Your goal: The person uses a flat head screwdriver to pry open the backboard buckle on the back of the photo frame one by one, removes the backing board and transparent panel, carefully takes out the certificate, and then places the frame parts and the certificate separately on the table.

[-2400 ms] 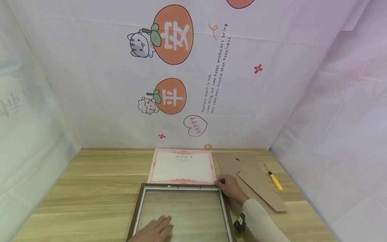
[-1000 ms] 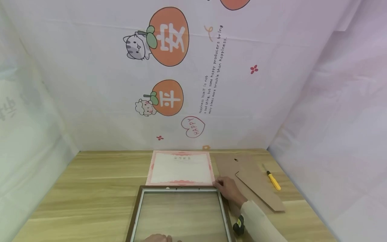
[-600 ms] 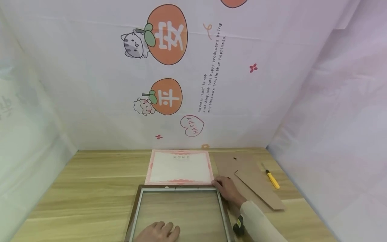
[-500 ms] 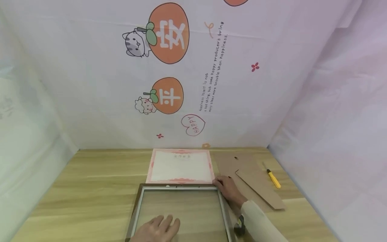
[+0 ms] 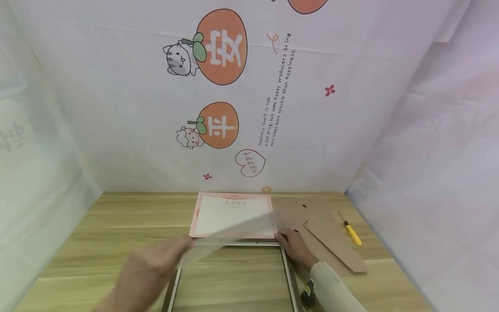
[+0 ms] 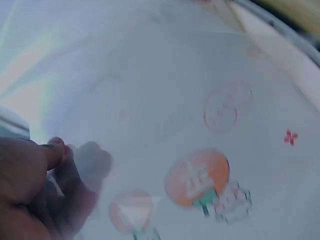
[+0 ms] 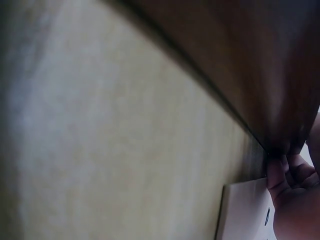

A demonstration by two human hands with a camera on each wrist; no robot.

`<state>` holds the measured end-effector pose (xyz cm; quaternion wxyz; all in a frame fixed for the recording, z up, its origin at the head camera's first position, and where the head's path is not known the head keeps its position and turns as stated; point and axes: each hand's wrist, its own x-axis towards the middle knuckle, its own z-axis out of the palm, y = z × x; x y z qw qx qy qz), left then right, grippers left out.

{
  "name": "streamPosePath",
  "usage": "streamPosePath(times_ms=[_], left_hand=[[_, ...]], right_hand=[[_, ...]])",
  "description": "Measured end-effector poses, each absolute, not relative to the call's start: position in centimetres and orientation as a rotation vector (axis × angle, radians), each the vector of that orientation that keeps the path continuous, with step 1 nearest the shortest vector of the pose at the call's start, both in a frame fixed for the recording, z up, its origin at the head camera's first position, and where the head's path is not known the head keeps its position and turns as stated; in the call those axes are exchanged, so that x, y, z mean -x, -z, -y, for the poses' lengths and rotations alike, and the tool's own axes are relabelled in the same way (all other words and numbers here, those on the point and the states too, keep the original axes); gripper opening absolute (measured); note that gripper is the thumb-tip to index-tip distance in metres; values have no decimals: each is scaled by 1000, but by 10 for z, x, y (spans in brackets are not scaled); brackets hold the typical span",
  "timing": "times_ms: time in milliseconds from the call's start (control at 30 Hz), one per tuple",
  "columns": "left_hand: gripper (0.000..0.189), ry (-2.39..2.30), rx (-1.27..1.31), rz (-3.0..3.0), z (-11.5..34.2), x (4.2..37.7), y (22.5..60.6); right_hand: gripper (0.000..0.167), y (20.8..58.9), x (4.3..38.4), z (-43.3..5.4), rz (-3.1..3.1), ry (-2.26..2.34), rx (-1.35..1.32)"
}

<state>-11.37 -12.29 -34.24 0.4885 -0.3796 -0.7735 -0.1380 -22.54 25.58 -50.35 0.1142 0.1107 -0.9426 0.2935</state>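
My left hand (image 5: pixel 150 268), blurred in the head view, pinches the edge of a clear sheet (image 5: pixel 234 229). The sheet is tilted above the picture frame (image 5: pixel 289 277), and the wall print shows through or on it in the left wrist view, where the left thumb (image 6: pixel 52 152) presses on its edge. My right hand (image 5: pixel 298 249) holds the frame's far right corner; in the right wrist view its fingers (image 7: pixel 277 177) curl at the brown frame side (image 7: pixel 240 65). Bare table shows inside the frame. A pink-bordered certificate (image 5: pixel 230 210) lies behind it, partly seen through the sheet.
A brown backing board (image 5: pixel 290 212) with a stand leg (image 5: pixel 335 249) lies to the right of the frame. Beyond it is a yellow-handled screwdriver (image 5: pixel 354 235). A small black object (image 5: pixel 308 294) sits beside the right sleeve. White cloth walls enclose the table.
My left hand, earlier over the clear sheet inside the frame, has moved left and up and lifted the sheet out at a tilt. The right hand stays on the frame corner.
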Motion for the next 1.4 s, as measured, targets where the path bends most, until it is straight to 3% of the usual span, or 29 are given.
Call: streamPosePath(times_ms=[167, 300, 433, 633, 900, 1400], left_hand=[[38, 526, 610, 2020, 171, 140, 328], [25, 697, 285, 2233, 215, 160, 339], [36, 747, 79, 2494, 262, 175, 367], [45, 753, 61, 2804, 310, 189, 405], [65, 884, -58, 3056, 325, 197, 435], [51, 804, -48, 3096, 321, 203, 463]], right_hand=[[26, 505, 228, -257, 2796, -959, -249], [26, 507, 229, -258, 2784, -946, -242], [25, 509, 229, -258, 2772, -938, -259], [26, 507, 229, -256, 2784, -936, -249], [28, 503, 227, -255, 2790, -958, -212], [29, 509, 226, -258, 2702, -944, -292]])
